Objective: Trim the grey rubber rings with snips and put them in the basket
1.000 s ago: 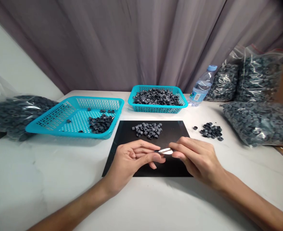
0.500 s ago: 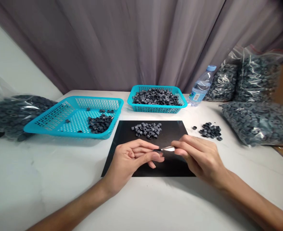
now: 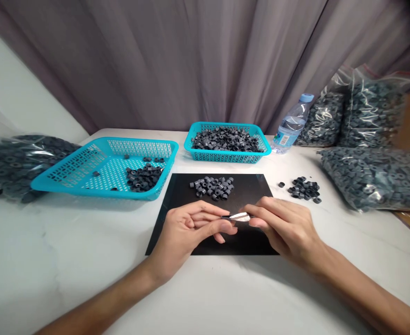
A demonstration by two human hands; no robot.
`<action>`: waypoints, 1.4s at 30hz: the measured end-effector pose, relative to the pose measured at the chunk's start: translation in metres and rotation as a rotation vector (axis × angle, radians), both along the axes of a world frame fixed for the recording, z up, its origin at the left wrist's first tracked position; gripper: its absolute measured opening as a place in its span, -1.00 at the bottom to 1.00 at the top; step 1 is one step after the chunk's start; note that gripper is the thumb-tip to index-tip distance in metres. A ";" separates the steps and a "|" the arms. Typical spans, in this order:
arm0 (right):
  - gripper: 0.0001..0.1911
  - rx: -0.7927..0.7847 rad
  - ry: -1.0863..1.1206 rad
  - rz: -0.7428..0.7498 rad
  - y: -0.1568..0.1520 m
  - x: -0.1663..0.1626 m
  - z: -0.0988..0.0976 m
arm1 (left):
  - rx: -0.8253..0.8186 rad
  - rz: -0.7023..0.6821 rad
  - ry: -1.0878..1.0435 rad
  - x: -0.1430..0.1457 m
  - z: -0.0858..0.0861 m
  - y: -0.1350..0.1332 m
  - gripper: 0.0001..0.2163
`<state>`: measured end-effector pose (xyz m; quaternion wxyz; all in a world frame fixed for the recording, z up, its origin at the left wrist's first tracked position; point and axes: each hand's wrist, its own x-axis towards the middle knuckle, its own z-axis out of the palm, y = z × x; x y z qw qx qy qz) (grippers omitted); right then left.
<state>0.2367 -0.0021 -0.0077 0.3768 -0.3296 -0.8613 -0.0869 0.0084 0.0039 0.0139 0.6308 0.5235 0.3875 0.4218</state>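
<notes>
Over the black mat (image 3: 177,237), my left hand (image 3: 186,235) is closed, pinching a small dark grey part (image 3: 225,217) that its fingers mostly cover. My right hand (image 3: 290,228) grips a small tool with a shiny, pointed metal blade (image 3: 240,217); its handle is hidden in my fingers. The blade's tip meets the dark part, though I cannot tell whether it is inside or against it. Just beyond my hands, a pile of short dark grey plastic tubes (image 3: 214,187) lies on the mat.
A turquoise basket (image 3: 86,190) with some tubes stands left; a fuller turquoise basket (image 3: 228,157) is behind the mat. Loose tubes (image 3: 304,188) lie right of it. A water bottle (image 3: 290,130) and filled plastic bags (image 3: 379,179) stand right, another bag (image 3: 27,160) far left.
My right hand has moved slightly left, toward my left hand. The blade has turned and overlaps the dark part more closely. My left hand stays nearly in place.
</notes>
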 end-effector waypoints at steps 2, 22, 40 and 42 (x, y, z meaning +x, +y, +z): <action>-0.70 0.003 -0.003 -0.003 0.000 0.000 0.000 | -0.003 0.003 -0.001 0.000 0.000 0.000 -0.88; -0.70 0.003 -0.002 -0.001 0.000 -0.001 0.000 | 0.014 -0.015 0.011 0.000 -0.005 0.001 -0.88; -0.71 0.007 -0.016 0.001 0.002 0.001 0.001 | 0.004 0.008 0.031 0.001 0.000 -0.001 -0.88; -0.71 0.009 -0.015 0.001 0.002 0.001 0.000 | 0.005 0.011 0.028 0.001 0.000 -0.001 -0.88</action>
